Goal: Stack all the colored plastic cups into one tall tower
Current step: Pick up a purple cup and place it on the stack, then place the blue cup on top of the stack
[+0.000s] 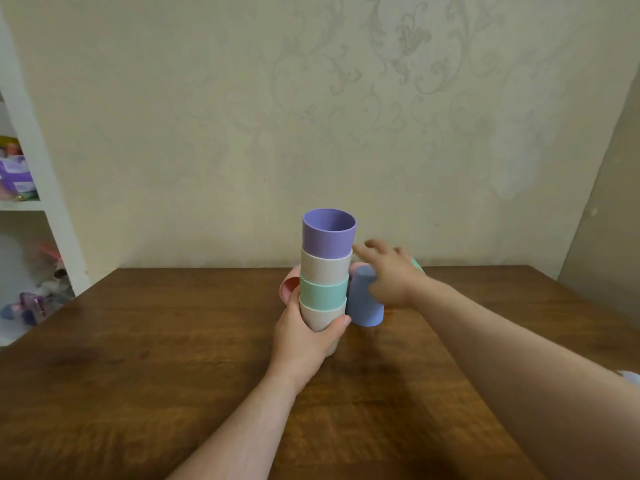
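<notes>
Head view: left hand (304, 332) grips stack (325, 271).

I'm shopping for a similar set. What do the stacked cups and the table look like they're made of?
Stacked cups: probably plastic, matte; flat pastel colours, no glare, thin even rims. Table: looks like dark brown wood or a wood-look veneer, with visible grain and a soft sheen; I can't tell which.
</notes>
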Demonstrator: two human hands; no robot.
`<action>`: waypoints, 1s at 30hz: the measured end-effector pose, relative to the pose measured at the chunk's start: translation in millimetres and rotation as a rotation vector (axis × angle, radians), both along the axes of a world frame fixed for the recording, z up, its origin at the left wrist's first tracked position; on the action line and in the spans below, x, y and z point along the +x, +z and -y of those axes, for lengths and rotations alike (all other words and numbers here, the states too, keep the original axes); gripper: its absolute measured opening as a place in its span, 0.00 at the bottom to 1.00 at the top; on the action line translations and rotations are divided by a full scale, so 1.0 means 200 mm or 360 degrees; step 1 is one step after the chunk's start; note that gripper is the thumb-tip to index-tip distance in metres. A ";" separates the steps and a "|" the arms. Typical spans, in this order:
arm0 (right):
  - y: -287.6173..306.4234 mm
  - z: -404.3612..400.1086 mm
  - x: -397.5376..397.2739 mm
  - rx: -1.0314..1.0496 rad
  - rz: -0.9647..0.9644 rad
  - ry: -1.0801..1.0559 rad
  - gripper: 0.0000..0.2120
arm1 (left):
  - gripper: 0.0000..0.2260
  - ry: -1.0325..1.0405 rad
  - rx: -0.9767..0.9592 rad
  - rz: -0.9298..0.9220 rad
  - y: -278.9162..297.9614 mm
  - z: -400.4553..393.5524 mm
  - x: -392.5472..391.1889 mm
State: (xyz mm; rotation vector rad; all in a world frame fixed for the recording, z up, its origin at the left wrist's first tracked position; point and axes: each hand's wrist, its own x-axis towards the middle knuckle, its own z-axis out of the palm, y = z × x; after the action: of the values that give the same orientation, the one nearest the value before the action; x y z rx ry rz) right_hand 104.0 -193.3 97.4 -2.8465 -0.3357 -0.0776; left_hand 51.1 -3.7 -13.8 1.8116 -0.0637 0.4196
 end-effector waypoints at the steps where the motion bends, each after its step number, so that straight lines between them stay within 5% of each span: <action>1: -0.03 0.00 0.00 -0.0253 -0.0060 0.0036 0.47 | 0.36 0.0007 -0.0001 -0.0008 0.00 0.00 0.00; 3: -0.10 -0.01 -0.01 -0.0550 -0.0048 0.0136 0.48 | 0.38 0.0003 0.0010 -0.0024 0.01 0.00 -0.01; 9: -0.19 0.00 -0.02 -0.0616 0.0233 0.0076 0.39 | 0.39 0.0046 0.0026 -0.0017 0.00 0.00 0.00; 13: -0.15 0.08 -0.07 -0.0350 0.0158 -0.0131 0.32 | 0.44 0.0003 -0.0022 0.0014 0.01 0.00 -0.01; 22: -0.26 0.20 -0.17 -0.0142 -0.0094 -0.0305 0.39 | 0.46 -0.0051 -0.0132 0.0025 -0.01 -0.01 0.01; 30: -0.41 0.20 -0.20 0.0151 0.0123 -0.0311 0.43 | 0.48 -0.0160 -0.0426 0.0014 0.23 -0.02 -0.01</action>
State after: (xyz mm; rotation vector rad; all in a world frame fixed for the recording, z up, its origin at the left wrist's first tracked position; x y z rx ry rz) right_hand 64.8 -233.3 15.1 -2.7782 -0.0662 -0.2366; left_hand 48.6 0.1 32.6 1.5363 -0.0997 0.3471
